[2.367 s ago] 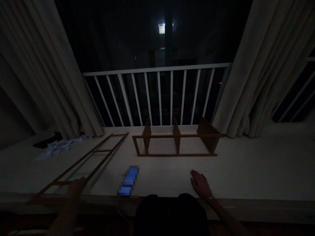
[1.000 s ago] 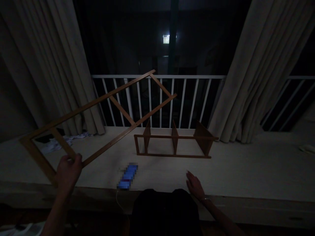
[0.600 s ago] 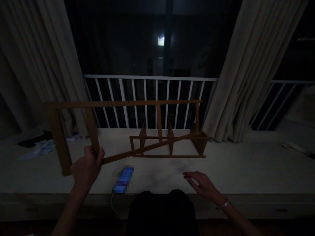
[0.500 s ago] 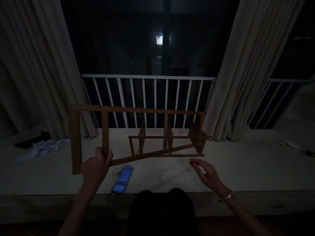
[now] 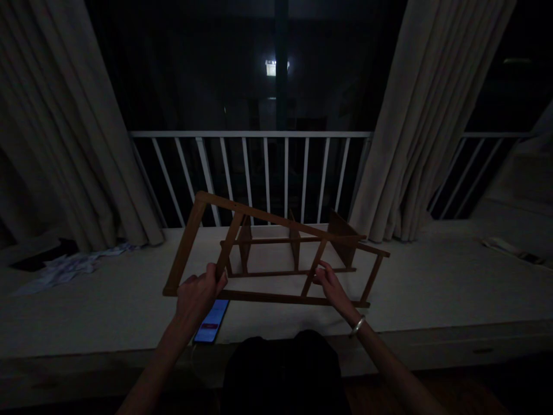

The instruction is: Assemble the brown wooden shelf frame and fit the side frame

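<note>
A ladder-like wooden frame (image 5: pixel 263 297) with crossbars is held up, tilted, over the pale ledge. My left hand (image 5: pixel 196 294) is closed around its left inner crossbar and lower rail. At the right inner crossbar, my right hand (image 5: pixel 332 286) has its fingers curled against the wood; the fingertips are partly hidden. Behind the frame, a wooden shelf unit (image 5: pixel 341 227) with several upright boards and thin rails lies on its side. A lit phone (image 5: pixel 211 323) with a cable rests under the frame, near my left wrist.
The pale ledge (image 5: pixel 415 294) runs across the view beneath a dark window with a white railing (image 5: pixel 263 135). Curtains hang at the left (image 5: pixel 64 127) and right (image 5: pixel 427 127). Papers (image 5: pixel 64 268) lie on the ledge at far left.
The frame has swung and moved right, its right end now lower and nearer me. My left hand went right with it. My right hand moved left and up onto a crossbar.
</note>
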Motion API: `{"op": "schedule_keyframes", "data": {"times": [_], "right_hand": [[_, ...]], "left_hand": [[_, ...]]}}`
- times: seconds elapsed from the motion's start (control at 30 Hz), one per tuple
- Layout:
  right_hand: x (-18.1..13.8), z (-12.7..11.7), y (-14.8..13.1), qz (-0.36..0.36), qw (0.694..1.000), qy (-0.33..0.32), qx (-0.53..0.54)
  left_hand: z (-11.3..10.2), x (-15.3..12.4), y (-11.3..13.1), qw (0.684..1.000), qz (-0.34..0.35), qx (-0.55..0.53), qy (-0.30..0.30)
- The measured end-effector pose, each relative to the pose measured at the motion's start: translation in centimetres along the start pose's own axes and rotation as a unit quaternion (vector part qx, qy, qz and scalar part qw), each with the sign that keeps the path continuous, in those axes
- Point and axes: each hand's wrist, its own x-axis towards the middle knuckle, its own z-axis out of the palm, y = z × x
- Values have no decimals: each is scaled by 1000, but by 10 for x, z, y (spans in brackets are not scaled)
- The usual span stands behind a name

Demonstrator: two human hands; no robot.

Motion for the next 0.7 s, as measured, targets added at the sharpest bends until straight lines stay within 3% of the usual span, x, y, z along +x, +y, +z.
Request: {"op": "schedule_keyframes", "data": {"times": [0.17,0.43,0.57,0.7], "right_hand": [[11,6,-8,-30,999,16,-3],[18,34,-33,-31,993,68,89],[22,51,-43,-24,980,84,176],[25,61,-44,-30,969,86,229]], "left_hand": [[-29,22,-10,997,40,18,55],[-107,74,-25,982,150,-15,116],[-139,94,-22,953,220,-68,196],[-154,109,-16,908,252,-137,304]]}}
